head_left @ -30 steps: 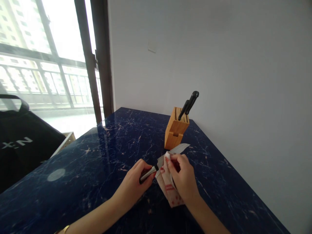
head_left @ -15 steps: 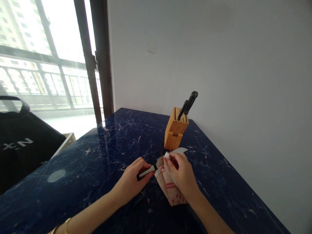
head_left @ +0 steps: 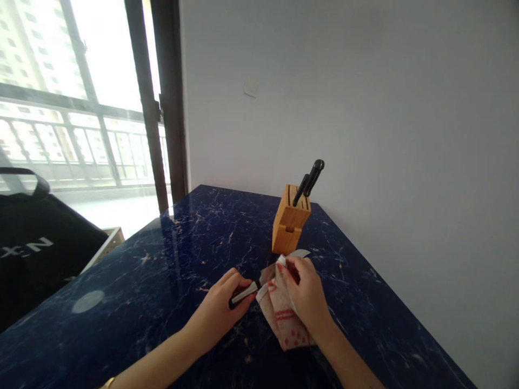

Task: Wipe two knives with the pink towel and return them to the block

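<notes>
My left hand [head_left: 225,297] is closed round the black and silver handle of a kitchen knife [head_left: 244,294]. The knife lies roughly level, pointing away to the right, with its blade tip showing beyond my other hand. A white cloth with red stripes and dots [head_left: 284,319] is pinched in my right hand [head_left: 306,286]. The cloth is folded against the blade and hides its middle; its loose end hangs toward me. Just behind the blade stands a wooden knife block [head_left: 290,219] with two black-handled knives [head_left: 314,177] in its slots.
The dark blue marble-patterned table [head_left: 203,227] runs along a pale wall [head_left: 344,108] on the right. A black bag [head_left: 36,248] sits by the left edge, near a light-coloured crate [head_left: 105,248]. A round translucent disc or mark [head_left: 88,301] is on the tabletop. Large windows [head_left: 81,124] stand at left.
The view has tilted up slightly, so the block appears lower. My right hand and the cloth have shifted a little along the blade toward its tip. Both grips are unchanged.
</notes>
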### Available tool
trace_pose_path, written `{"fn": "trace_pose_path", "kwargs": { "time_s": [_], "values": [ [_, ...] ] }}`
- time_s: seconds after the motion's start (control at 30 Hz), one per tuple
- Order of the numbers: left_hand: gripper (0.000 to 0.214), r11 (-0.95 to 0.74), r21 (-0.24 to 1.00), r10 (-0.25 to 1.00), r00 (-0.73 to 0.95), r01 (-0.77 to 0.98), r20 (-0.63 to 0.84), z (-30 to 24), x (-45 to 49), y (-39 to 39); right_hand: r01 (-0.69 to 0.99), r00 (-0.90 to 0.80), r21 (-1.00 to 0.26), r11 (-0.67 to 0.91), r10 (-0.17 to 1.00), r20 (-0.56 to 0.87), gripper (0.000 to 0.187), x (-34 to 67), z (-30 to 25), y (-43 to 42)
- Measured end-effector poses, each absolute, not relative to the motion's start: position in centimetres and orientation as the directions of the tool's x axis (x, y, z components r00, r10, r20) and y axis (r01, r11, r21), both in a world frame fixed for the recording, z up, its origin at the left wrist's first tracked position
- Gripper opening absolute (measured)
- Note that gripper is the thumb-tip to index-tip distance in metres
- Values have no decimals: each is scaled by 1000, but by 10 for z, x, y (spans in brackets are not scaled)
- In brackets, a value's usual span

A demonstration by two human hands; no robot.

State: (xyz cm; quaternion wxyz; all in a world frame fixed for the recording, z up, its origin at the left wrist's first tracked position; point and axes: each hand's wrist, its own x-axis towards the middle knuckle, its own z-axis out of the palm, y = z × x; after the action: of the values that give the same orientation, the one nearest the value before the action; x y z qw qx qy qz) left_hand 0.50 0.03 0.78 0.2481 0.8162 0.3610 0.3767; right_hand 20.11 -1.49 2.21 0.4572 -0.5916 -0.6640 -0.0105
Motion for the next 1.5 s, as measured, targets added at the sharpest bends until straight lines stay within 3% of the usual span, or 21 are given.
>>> {"fn": "trace_pose_path", "kwargs": {
  "time_s": [0.17,0.4,0.63,0.8,0.87,0.97,1.1,1.33,1.5],
  "values": [
    [9,-641,660,754,483,391,445,8,5,-3,797,247,-560,226,724,644,21,219,24,-9],
    [9,-649,645,752,468,404,463,7,6,-2,761,-14,-506,406,790,613,13,182,25,-23],
    [8,-602,703,788,423,379,447,9,5,-3,822,166,-488,294,697,698,12,208,31,-17],
    [10,-598,709,791,420,374,445,9,5,-2,815,-83,-393,425,758,647,13,186,30,-27],
    [10,-589,712,799,407,383,442,8,4,-1,825,-99,-371,427,755,648,14,185,29,-26],
    [12,-566,728,816,390,386,428,8,4,0,869,52,-381,316,707,706,14,207,25,-14],
    [12,-563,733,816,400,382,418,7,5,1,856,279,-493,156,664,693,18,242,21,1],
    [11,-570,724,812,399,388,425,9,5,0,759,178,-571,314,743,645,18,227,18,-2],
    [10,-596,706,786,455,382,418,10,4,-5,711,428,-691,135,696,577,21,249,14,6]
  ]
}}
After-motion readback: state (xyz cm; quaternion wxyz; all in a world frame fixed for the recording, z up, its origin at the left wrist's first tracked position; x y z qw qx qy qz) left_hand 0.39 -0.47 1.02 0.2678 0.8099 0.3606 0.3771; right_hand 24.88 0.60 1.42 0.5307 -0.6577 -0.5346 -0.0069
